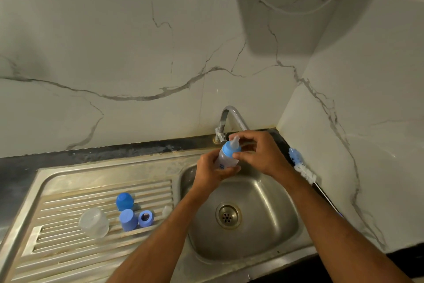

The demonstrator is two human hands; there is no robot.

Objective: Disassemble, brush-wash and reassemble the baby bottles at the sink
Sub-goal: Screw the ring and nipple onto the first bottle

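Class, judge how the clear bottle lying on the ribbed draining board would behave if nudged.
The clear bottle looks empty and thin-walled, so probably light. It lies on its side, so it may roll, though the draining board ribs might check it.

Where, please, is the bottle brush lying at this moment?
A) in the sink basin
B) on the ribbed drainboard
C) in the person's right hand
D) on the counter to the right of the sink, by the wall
D: the bottle brush lies on the dark counter by the right wall, outside the sink.
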